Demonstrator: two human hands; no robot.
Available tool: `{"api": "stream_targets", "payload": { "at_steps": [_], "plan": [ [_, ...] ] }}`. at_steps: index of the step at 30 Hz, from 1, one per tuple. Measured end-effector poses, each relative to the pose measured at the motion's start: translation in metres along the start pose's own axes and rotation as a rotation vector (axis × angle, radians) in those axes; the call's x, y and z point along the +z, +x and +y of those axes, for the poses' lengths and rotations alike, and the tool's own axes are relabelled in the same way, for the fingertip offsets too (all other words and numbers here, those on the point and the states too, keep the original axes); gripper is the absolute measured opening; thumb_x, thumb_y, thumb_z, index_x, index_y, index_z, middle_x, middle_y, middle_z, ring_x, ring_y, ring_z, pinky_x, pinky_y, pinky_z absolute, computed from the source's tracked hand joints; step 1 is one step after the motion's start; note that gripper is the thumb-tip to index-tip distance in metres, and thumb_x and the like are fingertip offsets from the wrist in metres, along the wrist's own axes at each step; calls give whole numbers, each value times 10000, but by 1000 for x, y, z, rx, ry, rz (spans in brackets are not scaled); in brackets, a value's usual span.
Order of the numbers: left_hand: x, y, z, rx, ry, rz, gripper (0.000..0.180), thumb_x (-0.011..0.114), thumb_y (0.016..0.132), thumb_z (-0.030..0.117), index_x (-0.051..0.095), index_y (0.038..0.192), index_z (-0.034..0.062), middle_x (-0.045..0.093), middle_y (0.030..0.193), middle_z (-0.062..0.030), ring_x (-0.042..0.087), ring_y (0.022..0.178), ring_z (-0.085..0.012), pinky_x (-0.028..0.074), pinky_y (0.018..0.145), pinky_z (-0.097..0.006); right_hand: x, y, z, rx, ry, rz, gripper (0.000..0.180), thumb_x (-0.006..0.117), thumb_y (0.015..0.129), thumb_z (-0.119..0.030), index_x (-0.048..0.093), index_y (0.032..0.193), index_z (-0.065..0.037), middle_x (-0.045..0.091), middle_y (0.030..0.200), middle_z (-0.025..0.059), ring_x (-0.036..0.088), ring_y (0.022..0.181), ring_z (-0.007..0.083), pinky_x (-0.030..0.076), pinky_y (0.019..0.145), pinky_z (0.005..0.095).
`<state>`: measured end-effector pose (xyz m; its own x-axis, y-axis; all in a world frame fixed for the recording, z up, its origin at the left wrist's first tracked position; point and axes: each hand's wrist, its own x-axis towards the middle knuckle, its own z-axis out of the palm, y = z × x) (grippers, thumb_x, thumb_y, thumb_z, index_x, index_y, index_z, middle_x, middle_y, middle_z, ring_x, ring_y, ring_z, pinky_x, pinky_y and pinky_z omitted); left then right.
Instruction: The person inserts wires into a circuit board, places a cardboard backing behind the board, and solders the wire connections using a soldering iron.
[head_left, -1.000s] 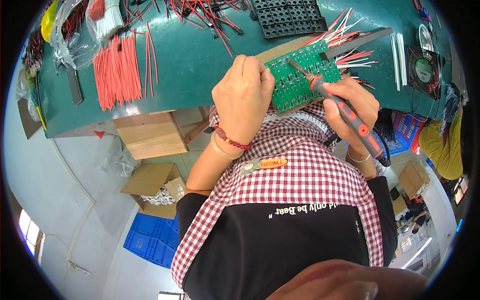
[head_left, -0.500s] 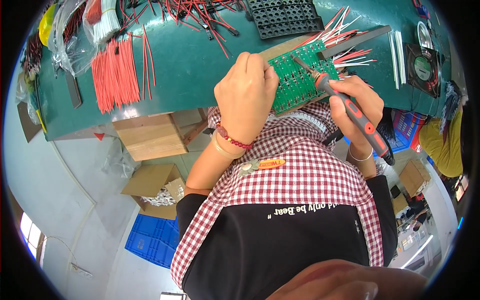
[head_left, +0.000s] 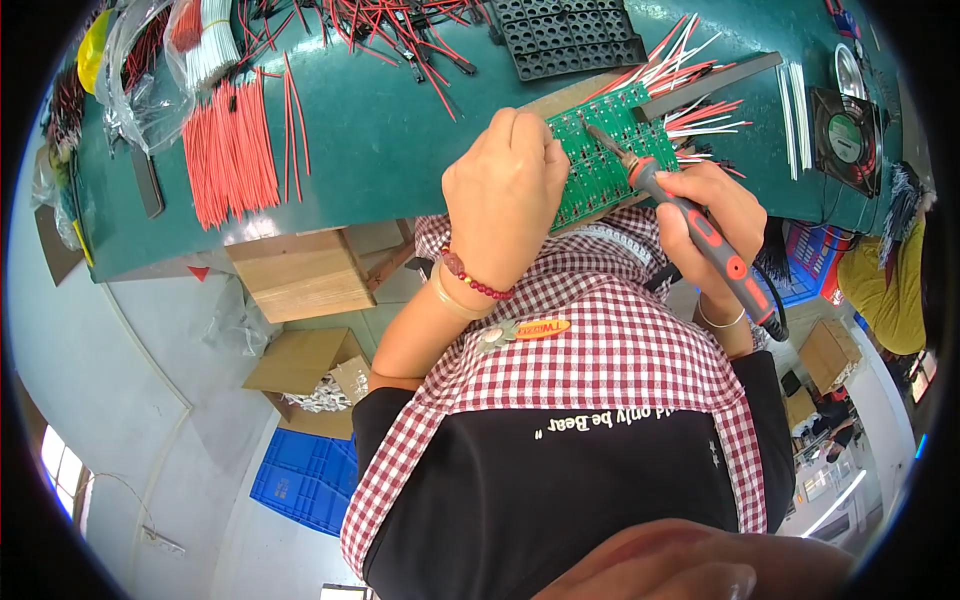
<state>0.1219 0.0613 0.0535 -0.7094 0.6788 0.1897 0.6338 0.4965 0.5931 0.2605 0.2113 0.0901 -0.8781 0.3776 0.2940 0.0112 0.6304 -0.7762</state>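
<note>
In my right hand (head_left: 728,205) is a grey and red soldering iron (head_left: 712,240), held like a pen. Its metal tip slants up and left over a green circuit board (head_left: 598,178) dotted with small parts; whether it touches cannot be told. My left hand (head_left: 503,195) is closed at the board's left edge, fingers curled and pinched; anything between them is hidden. Red and white wires (head_left: 690,115) fan out from beyond the board's far right side. A dark flat bar (head_left: 710,88) lies across them.
A bundle of red wires (head_left: 230,155) lies on the green table (head_left: 370,150) to the left. At the far side sit a black perforated tray (head_left: 570,40) and tangled red leads (head_left: 410,30). White tubes (head_left: 797,115) and a black fan (head_left: 845,140) are at the right.
My left hand has shifted slightly right and toward me. The soldering iron's tip has moved a little nearer to me on the board, and its handle has shifted slightly.
</note>
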Motion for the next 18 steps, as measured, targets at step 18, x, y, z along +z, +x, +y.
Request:
{"api": "stream_targets", "payload": {
  "at_steps": [18],
  "plan": [
    [12,14,3,-4,9,1,151,695,763,77,545,753,63,599,756,-76,597,594,-294,473,510,-381,-2,5,4,-1,-13,44,268,681,647,18,665,914,8,585,656,102,557,525,194,430,488,282]
  ]
}}
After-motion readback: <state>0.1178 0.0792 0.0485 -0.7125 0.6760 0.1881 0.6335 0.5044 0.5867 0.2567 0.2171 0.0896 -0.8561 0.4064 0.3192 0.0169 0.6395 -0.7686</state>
